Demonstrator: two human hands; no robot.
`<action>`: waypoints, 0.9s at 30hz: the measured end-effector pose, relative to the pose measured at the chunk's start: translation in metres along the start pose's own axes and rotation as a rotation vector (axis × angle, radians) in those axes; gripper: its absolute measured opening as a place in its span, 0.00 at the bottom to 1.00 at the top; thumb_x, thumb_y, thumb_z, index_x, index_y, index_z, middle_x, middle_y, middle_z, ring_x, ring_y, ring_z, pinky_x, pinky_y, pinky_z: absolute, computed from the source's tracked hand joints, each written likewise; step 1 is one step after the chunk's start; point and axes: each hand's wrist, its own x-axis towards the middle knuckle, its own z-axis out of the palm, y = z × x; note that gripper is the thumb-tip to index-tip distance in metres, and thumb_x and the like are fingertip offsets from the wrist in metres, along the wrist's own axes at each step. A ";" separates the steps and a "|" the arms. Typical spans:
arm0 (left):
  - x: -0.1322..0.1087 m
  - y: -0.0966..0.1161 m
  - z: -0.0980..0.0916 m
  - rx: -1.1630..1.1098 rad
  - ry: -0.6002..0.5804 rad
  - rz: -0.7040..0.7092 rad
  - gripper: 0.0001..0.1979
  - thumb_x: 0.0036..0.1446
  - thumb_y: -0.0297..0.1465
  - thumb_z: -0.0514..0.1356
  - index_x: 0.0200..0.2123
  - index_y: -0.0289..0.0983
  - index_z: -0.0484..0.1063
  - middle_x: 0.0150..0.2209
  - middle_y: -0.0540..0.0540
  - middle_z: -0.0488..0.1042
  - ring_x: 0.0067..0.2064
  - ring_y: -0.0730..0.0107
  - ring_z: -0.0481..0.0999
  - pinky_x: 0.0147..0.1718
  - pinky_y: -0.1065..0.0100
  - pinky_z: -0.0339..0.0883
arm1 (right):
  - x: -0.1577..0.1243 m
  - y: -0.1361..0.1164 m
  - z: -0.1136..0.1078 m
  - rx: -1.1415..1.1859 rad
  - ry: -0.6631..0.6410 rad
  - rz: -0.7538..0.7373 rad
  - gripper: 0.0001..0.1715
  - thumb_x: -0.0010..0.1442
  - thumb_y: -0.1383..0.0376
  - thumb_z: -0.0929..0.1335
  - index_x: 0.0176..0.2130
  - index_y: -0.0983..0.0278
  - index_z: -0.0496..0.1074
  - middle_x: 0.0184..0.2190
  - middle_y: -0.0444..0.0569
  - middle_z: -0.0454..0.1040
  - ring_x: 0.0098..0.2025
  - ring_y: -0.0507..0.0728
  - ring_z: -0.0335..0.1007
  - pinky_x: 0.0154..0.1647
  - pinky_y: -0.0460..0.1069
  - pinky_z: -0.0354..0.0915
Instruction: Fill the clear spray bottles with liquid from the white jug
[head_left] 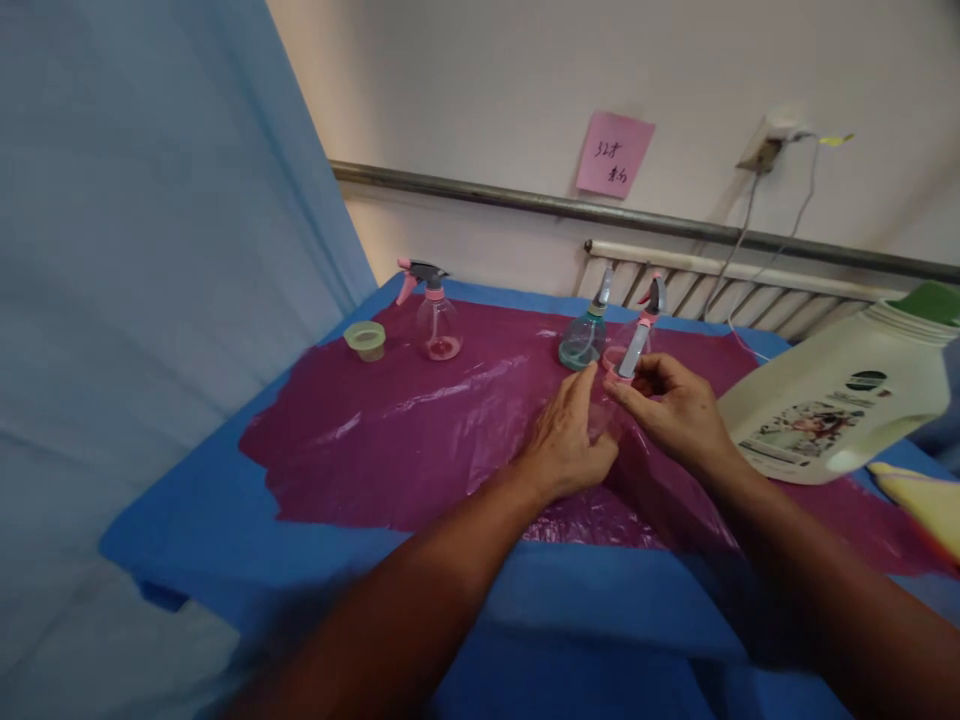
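My right hand [679, 405] pinches a small pink-rimmed cup [613, 376] between thumb and fingers. A flat pale grey strip [635, 350] stands up from this cup; its kind is unclear. My left hand [574, 430] is just to the left, thumb and fingers apart, fingertips close to the cup and holding nothing I can see. Behind the fingertips stands a teal spray bottle [580, 342] with liquid in it. A spray bottle with a pink collar and grey trigger [654, 296] is partly hidden behind the cup and strip.
A clear spray bottle [439, 328] with pink liquid and a green-rimmed cup [365, 340] stand left on purple plastic sheeting [390, 440]. At right, a large white jug [840, 390] leans beside a yellow cloth [922, 500]. A pipe [480, 192] and radiator [697, 270] line the wall.
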 end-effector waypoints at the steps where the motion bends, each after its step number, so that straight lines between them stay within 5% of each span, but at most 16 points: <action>1: 0.001 0.001 -0.001 0.002 0.046 0.005 0.47 0.63 0.27 0.66 0.82 0.40 0.54 0.80 0.30 0.64 0.82 0.40 0.66 0.81 0.36 0.64 | 0.005 -0.003 -0.001 -0.038 -0.010 0.007 0.25 0.59 0.43 0.82 0.44 0.58 0.83 0.32 0.46 0.81 0.31 0.58 0.74 0.35 0.55 0.73; 5: 0.003 0.010 -0.011 -0.034 0.309 -0.012 0.21 0.69 0.30 0.63 0.63 0.42 0.72 0.60 0.38 0.81 0.64 0.50 0.83 0.68 0.45 0.77 | 0.034 -0.018 -0.002 -0.135 -0.039 -0.015 0.23 0.61 0.44 0.80 0.37 0.58 0.80 0.29 0.44 0.77 0.30 0.56 0.70 0.33 0.53 0.65; 7: 0.002 0.015 -0.015 -0.052 0.296 0.001 0.06 0.76 0.35 0.59 0.51 0.43 0.76 0.46 0.44 0.84 0.49 0.58 0.85 0.56 0.55 0.81 | 0.055 -0.027 -0.001 -0.148 -0.040 -0.038 0.22 0.61 0.44 0.79 0.36 0.59 0.79 0.29 0.45 0.77 0.30 0.56 0.70 0.33 0.53 0.64; 10: -0.001 0.019 -0.013 -0.004 0.149 0.093 0.12 0.79 0.38 0.58 0.41 0.42 0.76 0.38 0.46 0.84 0.41 0.62 0.84 0.48 0.60 0.79 | 0.087 -0.038 0.009 -0.184 -0.051 -0.078 0.21 0.62 0.46 0.79 0.35 0.59 0.79 0.30 0.47 0.79 0.32 0.57 0.71 0.35 0.53 0.65; 15: -0.006 0.016 0.001 0.183 -0.060 0.143 0.12 0.78 0.38 0.60 0.41 0.41 0.80 0.42 0.45 0.88 0.44 0.59 0.87 0.43 0.60 0.79 | 0.127 -0.041 0.049 -0.096 -0.116 -0.052 0.15 0.63 0.55 0.78 0.45 0.61 0.84 0.39 0.54 0.87 0.37 0.61 0.79 0.40 0.55 0.72; 22: -0.003 0.016 -0.005 0.326 -0.124 0.064 0.11 0.77 0.37 0.61 0.43 0.42 0.82 0.42 0.44 0.88 0.44 0.56 0.87 0.42 0.58 0.80 | 0.154 -0.023 0.113 -0.173 -0.124 0.017 0.12 0.65 0.62 0.76 0.48 0.64 0.83 0.45 0.60 0.88 0.44 0.66 0.85 0.49 0.59 0.78; 27: -0.003 0.019 -0.006 0.354 -0.172 0.050 0.11 0.78 0.37 0.60 0.45 0.41 0.83 0.44 0.42 0.88 0.45 0.54 0.88 0.41 0.57 0.81 | 0.162 -0.008 0.124 -0.228 -0.132 -0.021 0.13 0.66 0.61 0.75 0.48 0.65 0.83 0.44 0.63 0.88 0.47 0.69 0.86 0.55 0.65 0.79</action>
